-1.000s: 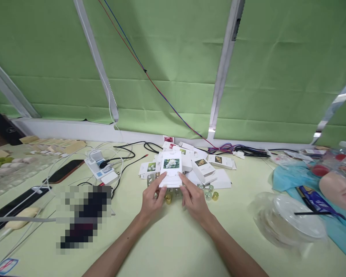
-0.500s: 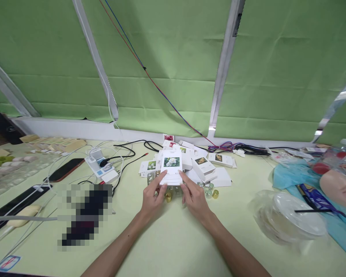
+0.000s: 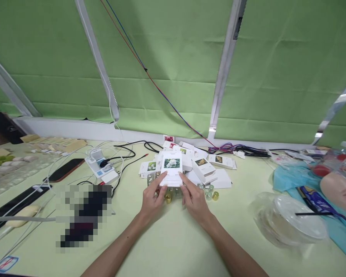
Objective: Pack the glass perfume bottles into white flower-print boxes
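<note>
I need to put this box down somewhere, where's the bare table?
Bare table lies near you, between your forearms, and right of the right hand, short of the plastic lids. Crowded: the box pile and bottles behind the box both hands hold, and cables left of the left hand.

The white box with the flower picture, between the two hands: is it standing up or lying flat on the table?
Standing up. The white box is held with its flower face toward the camera, the left hand and right hand gripping its lower corners.
</note>
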Available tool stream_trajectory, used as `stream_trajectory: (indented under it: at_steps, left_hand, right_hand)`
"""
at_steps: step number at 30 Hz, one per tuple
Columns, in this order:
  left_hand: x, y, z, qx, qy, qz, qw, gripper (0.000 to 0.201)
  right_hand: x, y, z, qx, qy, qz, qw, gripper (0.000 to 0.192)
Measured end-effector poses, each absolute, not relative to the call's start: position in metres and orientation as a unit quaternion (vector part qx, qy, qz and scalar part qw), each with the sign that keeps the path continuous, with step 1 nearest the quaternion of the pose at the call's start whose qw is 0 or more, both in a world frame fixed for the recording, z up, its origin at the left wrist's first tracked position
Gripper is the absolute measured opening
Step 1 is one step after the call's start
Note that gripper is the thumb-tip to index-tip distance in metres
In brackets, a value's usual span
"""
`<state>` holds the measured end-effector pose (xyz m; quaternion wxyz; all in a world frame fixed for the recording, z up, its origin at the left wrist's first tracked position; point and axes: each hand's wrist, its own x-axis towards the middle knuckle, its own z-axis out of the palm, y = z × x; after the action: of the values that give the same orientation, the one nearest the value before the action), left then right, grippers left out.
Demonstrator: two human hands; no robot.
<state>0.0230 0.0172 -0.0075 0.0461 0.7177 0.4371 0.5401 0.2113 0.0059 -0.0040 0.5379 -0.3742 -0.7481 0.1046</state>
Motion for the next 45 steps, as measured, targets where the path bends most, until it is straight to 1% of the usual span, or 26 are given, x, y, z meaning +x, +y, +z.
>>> stream_trajectory:
  at_steps: [8,16,23,27,34,40,45]
  left_hand:
    - [0.0224,0.0173,-0.0075,0.716,0.444,0.536,0.054,0.041]
    - [0.0236,0.0173,-0.008,0.713,0.437,0.544,0.058,0.039]
    - [0.0233,0.0156,-0.0077,0.717,0.434,0.541,0.072,0.04]
    - [0.0226,0.0154,-0.0071,0.718,0.436,0.536,0.081,0.043]
    - [0.0212,0.015,-0.0072,0.711,0.441,0.54,0.094,0.049]
    - [0.0199,0.0153,-0.0066,0.725,0.428,0.528,0.112,0.047]
    - [0.021,0.0156,-0.0067,0.73,0.411,0.537,0.097,0.044]
  right_hand:
    - [0.2111,0.0058,-0.0039,-0.378,-0.75,0.087,0.535,0.046]
    - [0.2126,0.0061,-0.0045,-0.379,-0.751,0.071,0.537,0.047]
    - [0.2129,0.0063,-0.0068,-0.371,-0.752,0.087,0.537,0.044]
    - [0.213,0.0064,-0.008,-0.369,-0.751,0.1,0.538,0.044]
    - [0.2124,0.0054,-0.0082,-0.374,-0.755,0.078,0.533,0.044]
    - [0.2125,0.0051,-0.0077,-0.378,-0.755,0.067,0.532,0.045]
    - [0.2126,0.0054,-0.0086,-0.38,-0.75,0.065,0.537,0.045]
